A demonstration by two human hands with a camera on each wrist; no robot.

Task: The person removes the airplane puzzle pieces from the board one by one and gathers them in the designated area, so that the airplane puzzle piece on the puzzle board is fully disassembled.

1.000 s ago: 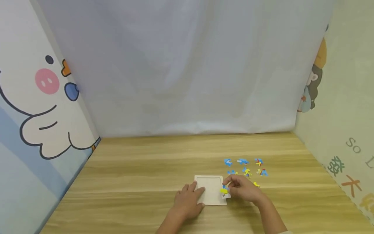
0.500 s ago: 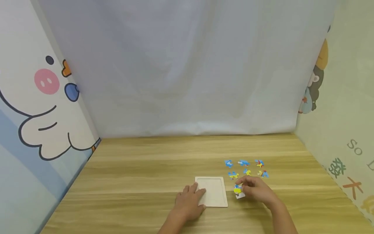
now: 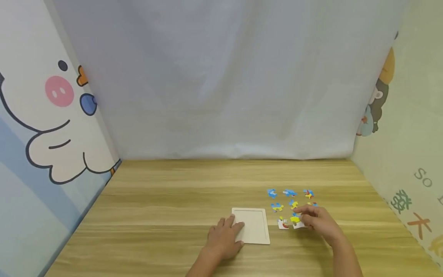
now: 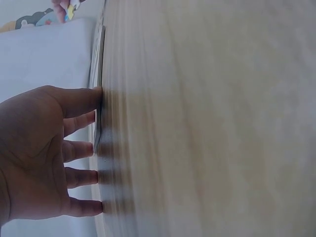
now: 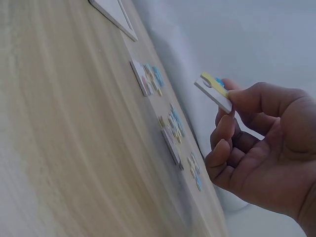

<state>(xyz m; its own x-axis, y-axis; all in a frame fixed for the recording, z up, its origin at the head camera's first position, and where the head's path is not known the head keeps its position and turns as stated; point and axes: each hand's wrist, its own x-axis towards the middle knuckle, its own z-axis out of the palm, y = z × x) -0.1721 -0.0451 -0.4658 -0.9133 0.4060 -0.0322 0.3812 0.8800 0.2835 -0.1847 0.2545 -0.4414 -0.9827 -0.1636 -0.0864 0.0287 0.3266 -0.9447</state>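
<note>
My left hand (image 3: 223, 238) rests with spread, straight fingers along the left side of a square, pale puzzle tray (image 3: 252, 242). In the left wrist view, the thumb (image 4: 81, 101) and fingers touch the tray's edge and the tabletop. Between thumb and forefinger, my right hand (image 3: 322, 223) pinches a yellow, white and blue puzzle piece (image 3: 295, 220). The right wrist view shows this puzzle piece (image 5: 216, 94) raised above the table, its other fingers curled beneath. Just left of it lies a white puzzle piece with red (image 3: 282, 224).
Several loose puzzle pieces lie in rows beyond the right hand, among them a blue one (image 3: 289, 192) and a blue and yellow one (image 3: 277, 207). The hand partly covers some. A pale curtain (image 3: 221, 96) hangs behind the wooden table (image 3: 166, 200), between two cartoon-printed walls.
My right hand has carried the puzzle piece rightward, from over the tray's right edge to beside the loose pieces. The white and red piece has come into sight. My left hand stays put.
</note>
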